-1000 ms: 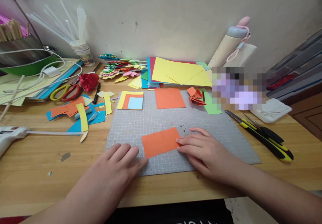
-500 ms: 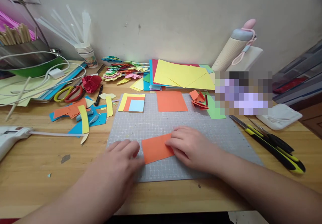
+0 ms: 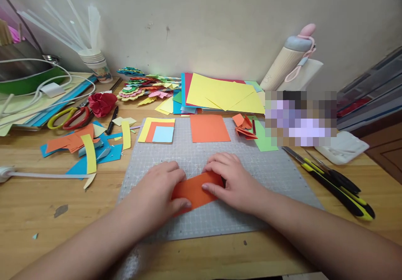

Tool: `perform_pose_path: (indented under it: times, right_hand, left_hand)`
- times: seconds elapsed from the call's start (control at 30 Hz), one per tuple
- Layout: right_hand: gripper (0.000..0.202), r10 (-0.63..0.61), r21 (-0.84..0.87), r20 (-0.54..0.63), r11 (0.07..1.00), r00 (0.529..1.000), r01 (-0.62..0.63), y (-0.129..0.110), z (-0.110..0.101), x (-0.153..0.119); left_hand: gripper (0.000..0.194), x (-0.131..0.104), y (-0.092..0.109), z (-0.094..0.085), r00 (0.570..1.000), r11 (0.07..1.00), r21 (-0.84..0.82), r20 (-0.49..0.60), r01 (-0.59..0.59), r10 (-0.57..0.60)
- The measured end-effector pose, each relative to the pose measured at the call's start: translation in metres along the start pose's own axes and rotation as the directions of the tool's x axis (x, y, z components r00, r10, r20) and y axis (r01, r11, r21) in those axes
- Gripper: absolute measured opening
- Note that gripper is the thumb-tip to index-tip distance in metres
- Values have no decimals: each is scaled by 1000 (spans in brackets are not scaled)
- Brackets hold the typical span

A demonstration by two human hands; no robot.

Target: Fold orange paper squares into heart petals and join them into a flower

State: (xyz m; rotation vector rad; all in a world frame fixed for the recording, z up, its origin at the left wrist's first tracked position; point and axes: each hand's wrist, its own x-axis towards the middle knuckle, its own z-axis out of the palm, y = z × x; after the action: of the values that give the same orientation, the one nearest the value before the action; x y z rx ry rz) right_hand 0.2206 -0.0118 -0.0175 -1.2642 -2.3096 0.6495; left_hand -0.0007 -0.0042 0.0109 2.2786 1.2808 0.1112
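Note:
An orange folded paper [image 3: 197,191] is held between both hands over the grey cutting mat [image 3: 251,167]. My left hand [image 3: 163,190] grips its left end, thumb on the near face and fingers behind. The right end is pinched by my right hand [image 3: 230,179], its thumb on the front and its fingers at the back edge. Behind them on the mat lie a flat orange square [image 3: 210,128] and a stack of yellow, orange and light blue squares [image 3: 163,133]. Small folded orange pieces [image 3: 245,125] sit beside a green sheet [image 3: 265,137].
Paper scraps [image 3: 78,143], scissors [image 3: 70,114], a black pen [image 3: 112,120] and a red paper ball [image 3: 102,104] lie at the left. Coloured sheets [image 3: 222,91] are at the back. A yellow-black cutter [image 3: 339,187], a white tray [image 3: 345,146] and a bottle [image 3: 285,62] stand at the right.
My left hand has moved onto the paper's left end and taken hold of it. My right thumb now lies on its front. The view has shifted slightly to the right.

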Motion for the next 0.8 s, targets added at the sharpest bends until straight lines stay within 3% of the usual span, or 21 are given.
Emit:
perform_pose_path:
  times: [0.03, 0.13, 0.23, 0.33, 0.4, 0.5, 0.6, 0.67, 0.8]
  right_hand:
    - [7, 27, 69, 15, 997, 1000, -28, 0, -2, 1]
    - [13, 156, 353, 149, 914, 976, -200, -5, -7, 1]
    - [14, 176, 583, 376, 718, 910, -380, -12, -9, -1]
    - [16, 150, 683, 490, 546, 859, -485, -16, -6, -2]
    - [21, 130, 711, 526, 476, 840, -519, -17, -1, -3]
    - [28, 125, 734, 544, 408, 830, -543, -16, 6, -4]
    - [32, 208, 751, 481, 404, 852, -523, -14, 8, -3]
    - [32, 271, 741, 423, 446, 865, -502, -13, 7, -1]
    - [26, 373, 617, 256, 647, 892, -448, -18, 5, 2]
  left_hand:
    - [13, 0, -2, -1, 1000, 996, -81, -11, 23, -24]
    - [15, 2, -8, -6, 983, 913, -383, -52, 143, -176]
    - [18, 6, -10, -7, 962, 731, -669, -93, 131, -257]
    - [20, 8, -8, -2, 962, 580, -811, -91, 78, -257]
    - [21, 7, -6, 3, 964, 560, -827, -106, 52, -245]
    - [26, 4, -4, 9, 933, 681, -732, -256, -15, -254]
    - [34, 3, -5, 11, 859, 848, -525, -464, -70, -217]
    - [38, 2, -5, 12, 836, 886, -454, -520, -98, -174]
    - [52, 0, -2, 16, 883, 834, -533, -449, -143, -135]
